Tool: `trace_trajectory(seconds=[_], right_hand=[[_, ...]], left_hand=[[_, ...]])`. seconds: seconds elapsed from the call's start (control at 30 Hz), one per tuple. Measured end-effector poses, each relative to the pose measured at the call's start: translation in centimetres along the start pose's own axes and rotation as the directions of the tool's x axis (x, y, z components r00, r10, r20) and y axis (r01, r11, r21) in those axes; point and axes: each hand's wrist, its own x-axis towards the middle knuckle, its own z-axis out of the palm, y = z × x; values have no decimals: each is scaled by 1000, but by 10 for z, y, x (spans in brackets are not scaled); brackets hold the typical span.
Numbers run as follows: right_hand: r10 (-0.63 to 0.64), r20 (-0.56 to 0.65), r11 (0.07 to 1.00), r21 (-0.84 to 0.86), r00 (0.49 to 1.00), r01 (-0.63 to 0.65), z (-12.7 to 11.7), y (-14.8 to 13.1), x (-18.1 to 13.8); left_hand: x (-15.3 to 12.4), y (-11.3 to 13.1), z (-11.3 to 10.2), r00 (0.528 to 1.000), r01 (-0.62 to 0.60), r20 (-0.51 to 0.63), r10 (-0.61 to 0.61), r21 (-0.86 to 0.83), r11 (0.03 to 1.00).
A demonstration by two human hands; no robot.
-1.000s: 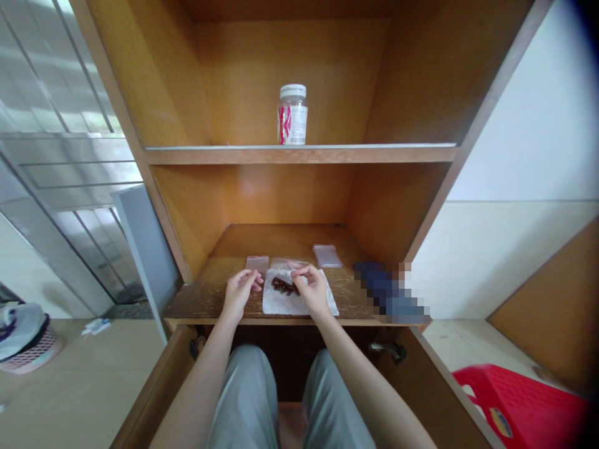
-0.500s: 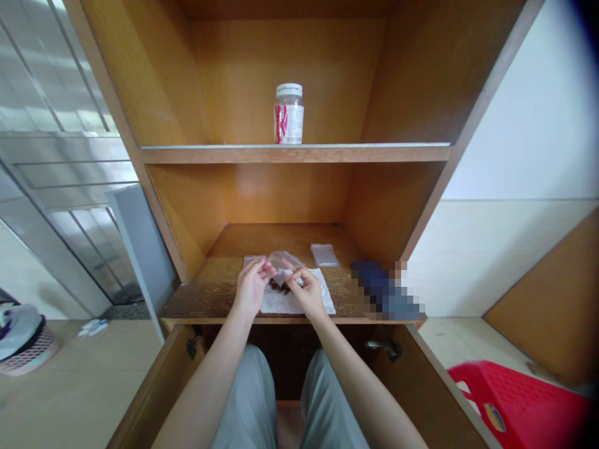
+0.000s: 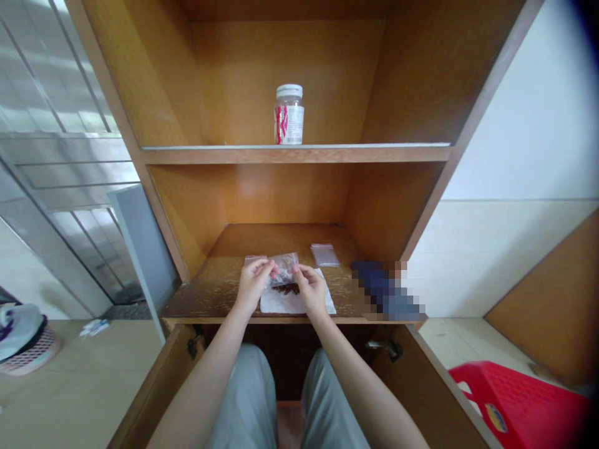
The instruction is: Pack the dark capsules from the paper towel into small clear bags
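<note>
My left hand (image 3: 253, 284) and my right hand (image 3: 311, 288) both pinch a small clear plastic bag (image 3: 284, 265), held up between them above a white paper sheet (image 3: 294, 302) on the lower shelf. A little heap of dark brown pieces (image 3: 286, 289) lies on the sheet just under the bag. Another small clear bag (image 3: 325, 254) lies flat on the shelf behind my right hand. A further bag edge (image 3: 251, 258) shows behind my left hand.
A clear jar with a white lid and red-white label (image 3: 289, 115) stands on the upper shelf. A blurred dark blue object (image 3: 384, 290) lies at the lower shelf's right end. A red plastic stool (image 3: 519, 405) is at lower right, a basket (image 3: 23, 340) on the floor at left.
My left hand came in from the left and took hold of the bag that my right hand held. Both hands now hold it raised over the dark pieces.
</note>
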Motion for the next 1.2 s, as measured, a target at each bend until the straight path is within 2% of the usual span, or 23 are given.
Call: trace_trajectory(seconds=[0.1,0.23,0.5,0.8,0.97,1.2], right_hand=[[-61,47,996,-54,997,64,-1,-1,1],[-117,120,992,-43,986,123,0,-4,0],[-177,251,979,-55,952,196,0,-10,-2],[-169,201,975,-109,965,194,0,-14,-2],[-187,185,962,-165,965,218,-1,-16,-4],[-189,198,952,-204,962,229,-1,-12,-5]], left_hand=[[0,-5,-1,998,-32,57,24,133,991],[-1,-7,1,984,-149,131,117,265,953],[0,-12,4,981,-181,120,151,311,933],[-2,-5,2,960,-264,190,205,368,892],[-3,0,4,946,-321,210,248,481,816],[-7,0,4,932,-359,270,242,592,722]])
